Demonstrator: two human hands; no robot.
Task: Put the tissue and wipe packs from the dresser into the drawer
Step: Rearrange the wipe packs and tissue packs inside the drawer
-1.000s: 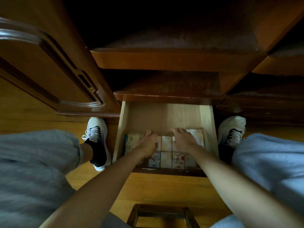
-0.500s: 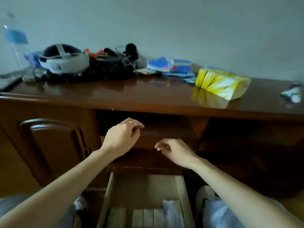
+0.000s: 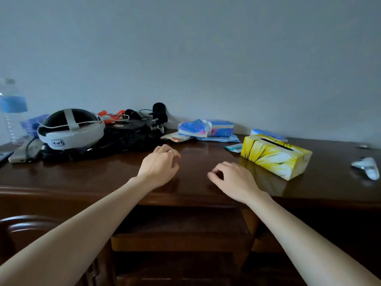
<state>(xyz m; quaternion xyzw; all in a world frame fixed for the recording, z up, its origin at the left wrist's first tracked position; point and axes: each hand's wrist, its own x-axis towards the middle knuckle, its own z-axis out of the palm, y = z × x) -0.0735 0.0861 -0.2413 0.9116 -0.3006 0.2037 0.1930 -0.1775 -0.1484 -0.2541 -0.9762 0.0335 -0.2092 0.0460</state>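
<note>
- left hand (image 3: 158, 166) and right hand (image 3: 234, 180) over dresser (image 3: 103, 176) front edge, fingers loosely curled, holding nothing
- blue tissue packs (image 3: 206, 127) at back by wall; print unreadable
- yellow tissue box (image 3: 275, 155) right of hands
- headset (image 3: 70, 131) label blurred

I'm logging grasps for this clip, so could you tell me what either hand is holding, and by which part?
Nothing is held: the left hand and right hand hover loosely curled over the dresser.

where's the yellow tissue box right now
In the head view, the yellow flower-print cardboard tissue box sits on the right part of the dark wooden dresser top, just beyond the right hand.
</note>
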